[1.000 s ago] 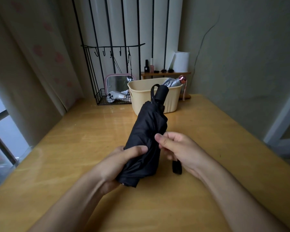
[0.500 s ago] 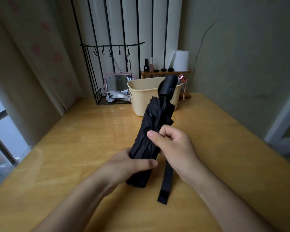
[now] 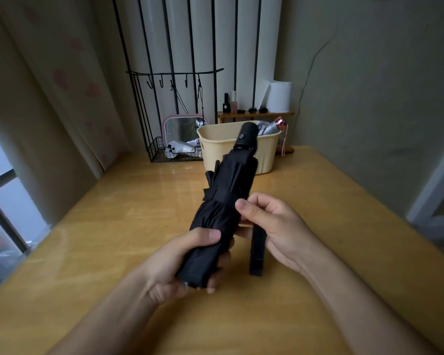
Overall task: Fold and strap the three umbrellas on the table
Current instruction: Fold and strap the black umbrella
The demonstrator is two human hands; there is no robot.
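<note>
Black webbing strap (image 3: 256, 252) now circles the folded black umbrella (image 3: 215, 216), pinched taut by the right hand (image 3: 280, 226); left hand (image 3: 174, 262) grips its base, steadying.

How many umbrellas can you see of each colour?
Black umbrella: 1, gripped by the left hand; the right hand pinches its strap.
Silver umbrella: 1, in the beige basket.
Total: 2. The pale thing in the wire basket is too unclear to count.
</note>
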